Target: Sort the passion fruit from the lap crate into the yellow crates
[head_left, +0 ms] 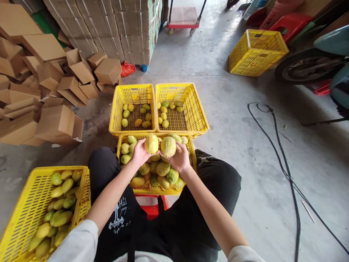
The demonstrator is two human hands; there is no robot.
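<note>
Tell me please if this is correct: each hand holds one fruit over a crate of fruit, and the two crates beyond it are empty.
Not quite: the left far crate and the right far crate are not empty. The head view shows some fruits in each. The rest is correct: the left hand holds one fruit, the right hand another fruit, over the near crate.

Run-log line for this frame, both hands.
left hand: holds yellow fruit | right hand: holds greenish fruit | below: fruit-filled crate | beyond: left crate, right crate, sparsely filled
</note>
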